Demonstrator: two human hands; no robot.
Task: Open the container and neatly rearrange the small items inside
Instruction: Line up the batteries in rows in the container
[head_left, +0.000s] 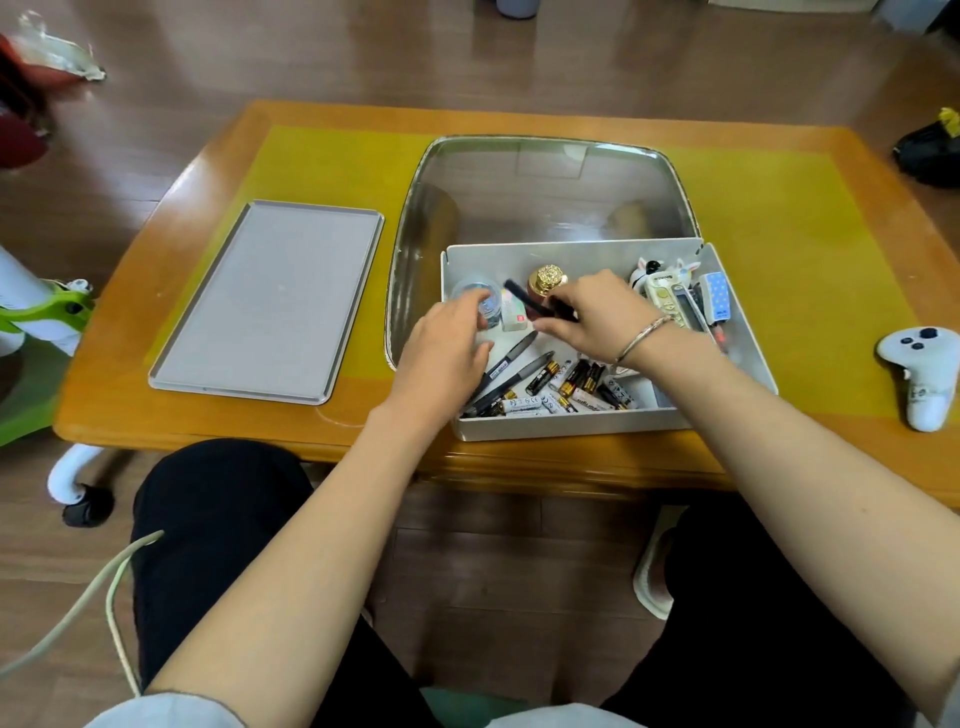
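A white container (748, 332) stands open on the table, its clear lid (545, 187) tilted up behind it. Inside lie several batteries (571, 387), two dark pens (506, 371), a gold-capped bottle (545, 283), a small clear jar (475, 296) and toy-like items (675, 291) at the right. My right hand (602, 317) pinches a thin black stick (530, 301) above the box's middle. My left hand (447, 348) reaches into the left side with fingers curled by the clear jar; whether it holds the jar is hidden.
A grey flat tray (270, 301) lies left of the container on the yellow mat (779, 218). A white game controller (922, 374) rests at the table's right end. My knees sit below the table's front edge.
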